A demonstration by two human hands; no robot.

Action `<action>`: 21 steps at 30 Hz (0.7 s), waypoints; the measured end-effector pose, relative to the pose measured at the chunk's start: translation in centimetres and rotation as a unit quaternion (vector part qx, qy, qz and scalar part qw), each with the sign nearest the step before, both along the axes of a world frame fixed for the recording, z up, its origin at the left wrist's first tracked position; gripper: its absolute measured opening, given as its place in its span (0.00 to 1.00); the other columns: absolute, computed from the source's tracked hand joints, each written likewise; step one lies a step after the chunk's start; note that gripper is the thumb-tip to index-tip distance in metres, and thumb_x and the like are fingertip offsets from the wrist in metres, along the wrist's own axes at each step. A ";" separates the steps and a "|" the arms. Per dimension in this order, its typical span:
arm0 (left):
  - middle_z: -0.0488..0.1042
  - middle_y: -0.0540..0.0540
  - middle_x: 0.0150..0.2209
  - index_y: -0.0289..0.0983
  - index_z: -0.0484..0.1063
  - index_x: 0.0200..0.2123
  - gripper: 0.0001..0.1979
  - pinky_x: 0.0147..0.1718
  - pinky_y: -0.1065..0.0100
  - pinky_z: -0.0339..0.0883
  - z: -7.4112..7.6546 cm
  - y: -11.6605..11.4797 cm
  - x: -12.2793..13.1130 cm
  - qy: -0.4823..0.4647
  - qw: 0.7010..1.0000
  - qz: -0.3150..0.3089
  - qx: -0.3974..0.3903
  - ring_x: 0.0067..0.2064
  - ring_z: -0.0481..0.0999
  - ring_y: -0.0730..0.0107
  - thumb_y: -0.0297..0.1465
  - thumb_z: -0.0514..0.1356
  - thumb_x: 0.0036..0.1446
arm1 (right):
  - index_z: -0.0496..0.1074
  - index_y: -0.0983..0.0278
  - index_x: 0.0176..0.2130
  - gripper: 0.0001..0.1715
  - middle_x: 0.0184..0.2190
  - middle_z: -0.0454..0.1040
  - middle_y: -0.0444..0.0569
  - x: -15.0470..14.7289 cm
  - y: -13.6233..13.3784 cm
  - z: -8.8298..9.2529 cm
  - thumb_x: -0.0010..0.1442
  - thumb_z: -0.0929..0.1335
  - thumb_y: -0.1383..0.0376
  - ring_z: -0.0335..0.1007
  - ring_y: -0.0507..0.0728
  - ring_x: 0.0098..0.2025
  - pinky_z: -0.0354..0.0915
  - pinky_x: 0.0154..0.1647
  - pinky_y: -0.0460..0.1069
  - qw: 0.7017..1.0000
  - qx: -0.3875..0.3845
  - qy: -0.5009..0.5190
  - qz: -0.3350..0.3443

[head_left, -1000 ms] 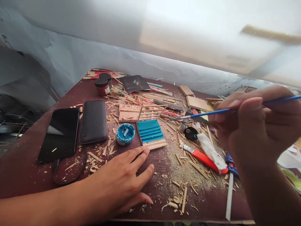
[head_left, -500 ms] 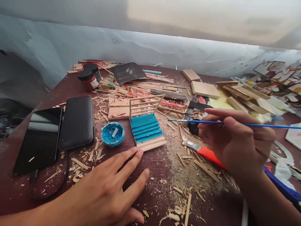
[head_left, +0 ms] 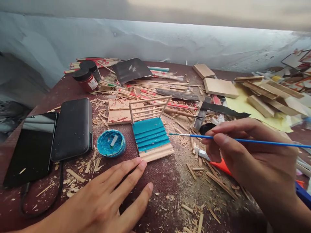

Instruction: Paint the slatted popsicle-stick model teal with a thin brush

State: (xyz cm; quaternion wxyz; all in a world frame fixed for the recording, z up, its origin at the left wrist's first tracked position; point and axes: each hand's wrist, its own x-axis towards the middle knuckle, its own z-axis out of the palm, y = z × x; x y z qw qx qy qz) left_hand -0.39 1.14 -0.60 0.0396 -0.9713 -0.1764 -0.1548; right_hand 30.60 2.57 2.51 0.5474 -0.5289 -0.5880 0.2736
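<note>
My right hand pinches a thin blue paintbrush whose tip points left, close to a small stick-built model. The model's stepped slats are mostly painted teal, its two front slats are bare wood, and a bare stick frame rises at its back. A round lid of teal paint sits just left of it. My left hand lies flat on the dark red table, fingers spread, fingertips just short of the model's front edge, holding nothing.
A phone and a black case lie at the left with a cable. Two dark paint jars stand at the back left. Loose sticks, shavings, wood blocks, a yellow sheet and a red-handled cutter crowd the middle and right.
The view has dropped and shifted right. My right hand has lowered the brush, its tip now nearer the model. My left hand stays flat on the table.
</note>
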 end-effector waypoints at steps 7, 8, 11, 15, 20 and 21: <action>0.77 0.33 0.62 0.37 0.73 0.63 0.19 0.61 0.55 0.75 -0.9 -0.5 -0.4 -0.003 1.000 -0.006 0.000 0.65 0.76 0.49 0.28 0.63 0.71 | 0.74 0.58 0.32 0.12 0.28 0.82 0.43 -0.1 0.2 0.2 0.54 0.77 0.73 0.72 0.52 0.15 0.69 0.12 0.46 1.000 0.000 -0.017 0.027; 0.78 0.34 0.62 0.38 0.73 0.63 0.19 0.60 0.55 0.75 -1.2 -0.6 -0.4 -0.003 1.000 0.001 0.000 0.65 0.76 0.49 0.28 0.62 0.71 | 0.74 0.59 0.31 0.12 0.27 0.81 0.43 0.0 0.3 0.2 0.55 0.77 0.73 0.72 0.52 0.15 0.68 0.12 0.46 0.999 0.000 -0.018 0.026; 0.79 0.36 0.60 0.39 0.74 0.61 0.17 0.58 0.56 0.77 -1.9 -0.9 -0.3 -0.023 1.000 0.006 0.009 0.64 0.77 0.50 0.27 0.59 0.72 | 0.72 0.59 0.30 0.13 0.25 0.80 0.42 0.3 0.5 0.2 0.54 0.77 0.74 0.71 0.52 0.14 0.68 0.12 0.46 0.999 0.000 -0.035 0.017; 0.78 0.36 0.60 0.39 0.75 0.60 0.16 0.59 0.57 0.75 -2.2 -0.9 -0.3 -0.034 0.999 0.008 0.016 0.64 0.76 0.50 0.27 0.58 0.73 | 0.71 0.59 0.29 0.14 0.24 0.80 0.41 0.4 0.7 0.1 0.54 0.77 0.74 0.70 0.51 0.13 0.67 0.11 0.45 0.999 0.000 -0.053 0.011; 0.77 0.36 0.62 0.39 0.76 0.60 0.17 0.60 0.55 0.75 -2.5 -0.8 -0.3 -0.029 1.000 0.008 0.010 0.65 0.74 0.48 0.27 0.57 0.73 | 0.72 0.59 0.28 0.13 0.23 0.80 0.41 0.3 0.7 0.2 0.53 0.77 0.73 0.70 0.52 0.13 0.66 0.09 0.45 0.998 -0.006 -0.067 0.013; 0.76 0.35 0.62 0.39 0.75 0.61 0.17 0.61 0.55 0.74 -2.7 -0.8 -0.3 -0.033 0.999 0.007 0.008 0.66 0.73 0.47 0.28 0.57 0.73 | 0.72 0.59 0.28 0.13 0.23 0.80 0.41 0.2 0.7 0.2 0.53 0.77 0.73 0.70 0.52 0.12 0.65 0.08 0.45 0.998 -0.008 -0.066 0.012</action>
